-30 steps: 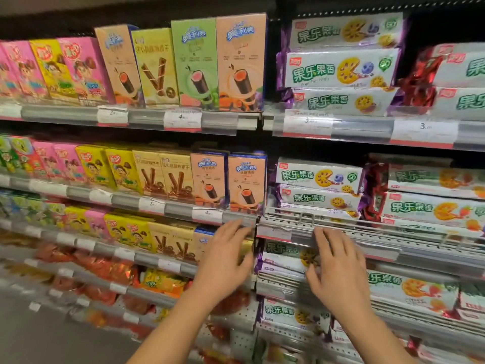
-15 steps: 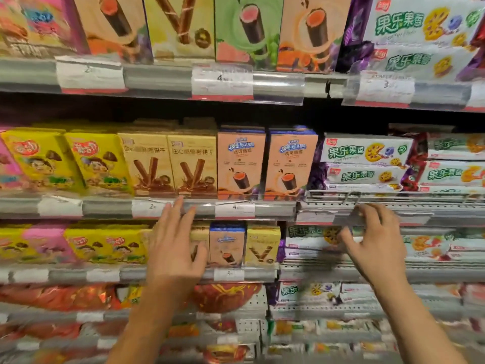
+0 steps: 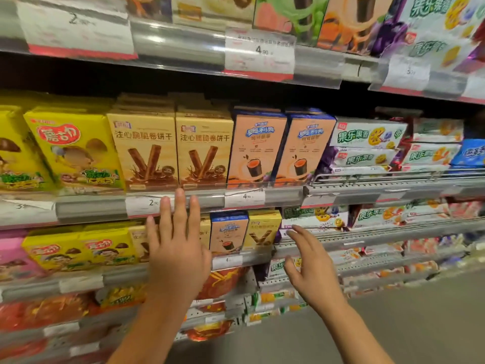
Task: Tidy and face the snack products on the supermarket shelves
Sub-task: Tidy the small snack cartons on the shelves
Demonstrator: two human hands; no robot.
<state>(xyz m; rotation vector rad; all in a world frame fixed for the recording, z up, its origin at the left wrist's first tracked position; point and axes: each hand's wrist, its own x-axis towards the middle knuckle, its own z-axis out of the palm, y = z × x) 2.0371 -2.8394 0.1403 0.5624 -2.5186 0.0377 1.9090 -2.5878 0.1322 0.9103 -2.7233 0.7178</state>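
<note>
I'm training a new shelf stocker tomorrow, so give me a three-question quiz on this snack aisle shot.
1. True or false: the left hand grips a box.
2. On the middle shelf, what stands directly right of the two tan wafer-roll boxes? A) yellow mushroom-biscuit boxes B) two orange cocoa-roll boxes C) red bags
3. Fill in: the right hand hovers open in front of the shelf rail below the white ____ packs.

Key
1. False; its fingers are straight and hold nothing.
2. B
3. Cookie; white cookie packs.
</note>
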